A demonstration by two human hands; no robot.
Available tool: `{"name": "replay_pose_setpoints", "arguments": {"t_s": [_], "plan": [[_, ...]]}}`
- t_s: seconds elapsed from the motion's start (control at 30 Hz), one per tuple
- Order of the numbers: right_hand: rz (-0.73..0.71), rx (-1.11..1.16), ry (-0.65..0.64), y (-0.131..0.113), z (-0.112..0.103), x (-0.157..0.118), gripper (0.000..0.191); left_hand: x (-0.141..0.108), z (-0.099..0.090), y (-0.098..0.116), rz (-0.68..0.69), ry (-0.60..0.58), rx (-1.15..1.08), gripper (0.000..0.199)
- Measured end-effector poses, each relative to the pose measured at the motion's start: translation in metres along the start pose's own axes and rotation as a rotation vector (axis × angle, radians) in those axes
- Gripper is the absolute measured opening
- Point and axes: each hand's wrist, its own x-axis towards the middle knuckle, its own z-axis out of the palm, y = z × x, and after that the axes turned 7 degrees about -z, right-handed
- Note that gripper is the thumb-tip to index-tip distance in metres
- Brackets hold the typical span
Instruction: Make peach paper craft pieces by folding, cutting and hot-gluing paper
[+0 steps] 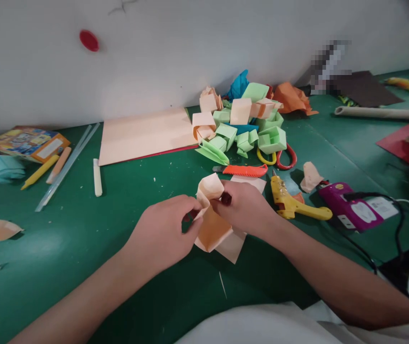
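A folded peach paper piece point(213, 229) is held between both hands at the middle of the green table point(129, 296). My left hand point(163, 229) pinches its left edge between thumb and fingers. On the upper right side, my right hand point(245, 205) is closed on the same paper, its fingertips partly hidden behind the folds. Flat peach paper point(233, 249) lies beneath the piece. An orange cutter knife point(245, 170) rests just beyond my hands, and a yellow glue gun point(297, 205) lies right of my right hand.
Folded green and peach papers point(240, 119) form a pile at the back, with scissors point(286, 156) beside it. A peach sheet point(143, 134) lies left of them. At right are a purple power strip point(351, 205), cables and a cardboard tube point(380, 112). Crayons point(41, 171) lie at left.
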Motion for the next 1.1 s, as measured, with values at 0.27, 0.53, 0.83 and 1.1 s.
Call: {"name": "replay_pose_setpoints", "arguments": {"t_s": [0.27, 0.53, 0.83, 1.1], "plan": [[-0.072, 0.008, -0.108, 0.000, -0.001, -0.001, 0.009, 0.002, -0.002, -0.005, 0.089, -0.064, 0.129, 0.030], [-0.174, 0.120, -0.163, 0.003, -0.005, -0.003, 0.015, 0.002, -0.002, -0.001, 0.043, -0.110, 0.257, 0.026], [-0.262, 0.142, -0.209, 0.003, -0.009, -0.003, 0.011, 0.015, -0.008, 0.001, -0.123, -0.080, 0.158, 0.020], [-0.212, 0.181, -0.218, 0.002, -0.006, -0.009, 0.022, 0.003, 0.000, 0.013, -0.052, -0.059, 0.222, 0.010]]}}
